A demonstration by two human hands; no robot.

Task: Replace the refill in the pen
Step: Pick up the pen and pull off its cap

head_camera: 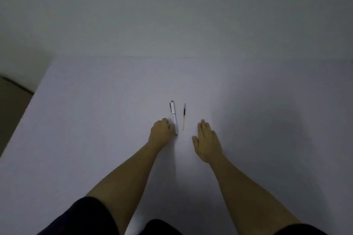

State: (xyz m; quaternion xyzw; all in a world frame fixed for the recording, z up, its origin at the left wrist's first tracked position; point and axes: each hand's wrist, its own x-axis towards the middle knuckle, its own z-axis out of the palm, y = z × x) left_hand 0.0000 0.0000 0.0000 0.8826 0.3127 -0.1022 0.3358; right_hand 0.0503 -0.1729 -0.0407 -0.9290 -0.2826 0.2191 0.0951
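My left hand [162, 131] fingers curl beside the pen [174, 117], maybe touching; right hand [207, 140] flat, holding nothing. A bump could roll it into the refill [184, 117].

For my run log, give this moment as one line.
left hand: curled at pen | right hand: open, flat | refill: untouched

Nothing readable here, honestly. The white pen [174, 117] shows no brand or print that can be made out, the refill [184, 116] beside it has only dark and yellow bands, and the plain counter [95, 110] carries no labels or signs.
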